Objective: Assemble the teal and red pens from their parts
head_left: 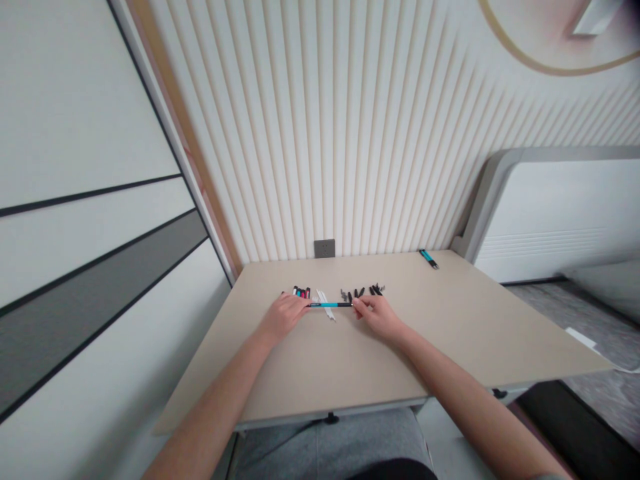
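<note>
Basically, left hand (283,317) and right hand (379,317) pinch a teal-and-black pen (327,305) by both ends, so it sits level over the desk (450,320).

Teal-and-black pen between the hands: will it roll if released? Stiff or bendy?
The teal-and-black pen looks slim and round, so it would probably roll on the smooth-looking tabletop. It runs straight between the left hand and right hand with no visible sag, so it is likely stiff. Its thin body suggests it is light.
</note>
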Demonstrator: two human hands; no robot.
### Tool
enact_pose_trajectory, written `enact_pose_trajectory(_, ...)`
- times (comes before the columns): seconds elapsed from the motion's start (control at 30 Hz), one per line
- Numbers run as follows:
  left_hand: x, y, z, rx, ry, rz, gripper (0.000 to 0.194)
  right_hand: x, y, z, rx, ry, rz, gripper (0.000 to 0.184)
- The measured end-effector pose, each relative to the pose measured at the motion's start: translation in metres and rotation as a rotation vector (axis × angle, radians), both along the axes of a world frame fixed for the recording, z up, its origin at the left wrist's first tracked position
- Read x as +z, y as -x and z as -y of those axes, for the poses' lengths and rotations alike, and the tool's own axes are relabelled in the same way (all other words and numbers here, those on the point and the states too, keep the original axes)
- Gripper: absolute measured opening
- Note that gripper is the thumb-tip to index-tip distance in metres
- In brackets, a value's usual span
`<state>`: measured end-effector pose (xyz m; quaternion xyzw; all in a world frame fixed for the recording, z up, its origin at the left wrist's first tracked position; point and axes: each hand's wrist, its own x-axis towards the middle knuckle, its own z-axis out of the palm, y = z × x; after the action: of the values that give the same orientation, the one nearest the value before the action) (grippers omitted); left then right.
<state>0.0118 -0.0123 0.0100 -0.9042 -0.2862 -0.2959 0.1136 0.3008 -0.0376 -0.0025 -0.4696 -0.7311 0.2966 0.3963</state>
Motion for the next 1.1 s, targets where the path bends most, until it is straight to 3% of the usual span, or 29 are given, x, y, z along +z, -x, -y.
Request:
enact_pose_trajectory(0.17,-0.0009,-0.0005,0.0002,0.004,0.002,-0.001,0.024,-0.002,0.0015,-0.0011,0.009,0.108,-0.03,0.056)
enact_pose_trajectory(0.37,-0.0013,0.0004,-0.0001,0.013,0.02,-0.004,0.025,0.0004,-0.0001,-0.0009,-0.013,-0.075,-0.029,0.029)
enact_pose_trajectory(0.47,-0.0027,0.001,-0.0008,0.013,0.035,0.003,0.024,0.0,-0.0011,-0.0015,-0.014,-0.101,-0.005,0.024)
enact_pose_trajectory(1.1,-0.0063,0.0014,-0.0024,0.009,0.004,-0.014,0.022,-0.0031,-0.0042,-0.0065,0.015,-0.198,0.089,0.021)
